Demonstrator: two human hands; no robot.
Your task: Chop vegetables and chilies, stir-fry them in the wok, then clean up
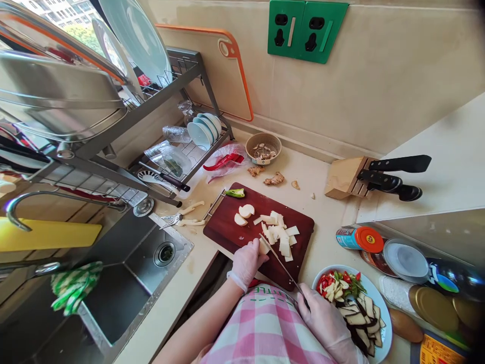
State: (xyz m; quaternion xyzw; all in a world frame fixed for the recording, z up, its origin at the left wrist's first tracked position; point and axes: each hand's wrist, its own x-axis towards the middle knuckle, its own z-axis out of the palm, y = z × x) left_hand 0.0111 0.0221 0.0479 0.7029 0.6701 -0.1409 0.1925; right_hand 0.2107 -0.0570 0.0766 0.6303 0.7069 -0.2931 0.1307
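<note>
My gloved left hand (245, 263) is closed on a white vegetable piece (264, 246), its exact kind unclear, at the near edge of the dark red cutting board (223, 227). My gloved right hand (322, 318) grips a kitchen knife (281, 262). The blade slants across the board, its tip end beside the white piece. Just beyond the blade lie several flat white slices (280, 232) in a loose pile. Two rounded white chunks (244, 215) and a piece of green pepper (235, 192) rest farther back on the board.
By my right wrist stands a plate (387, 323) of chopped red and green pepper, garlic and dark-edged slices. A knife block (343, 177) and jars (369, 238) line the right side. Kitchen scissors (182, 217), the sink (164, 253) and a dish rack (151, 96) are leftward; ginger (274, 179) lies behind.
</note>
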